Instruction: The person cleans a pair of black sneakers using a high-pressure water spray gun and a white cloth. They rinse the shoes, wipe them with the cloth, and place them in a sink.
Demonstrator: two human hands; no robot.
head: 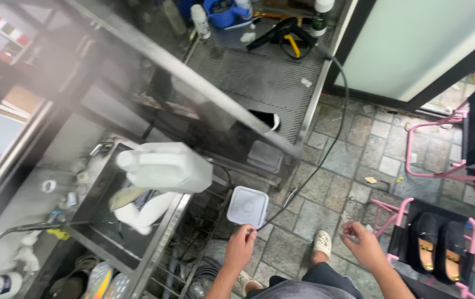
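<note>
both bare forearms reach forward from the bottom edge, side by side and apart. the left hand (241,245) is loosely curled, fingers bent inward, knuckles up. the right hand (363,243) is raised a little higher, wrist slightly cocked, fingers and thumb drawn together in a pinch. neither hand touches the other.

Grey stone-tile floor (359,160) meets a steel sink counter (154,249) and 2 pink chairs (442,238) (frosted glass door (414,39) behind).
</note>
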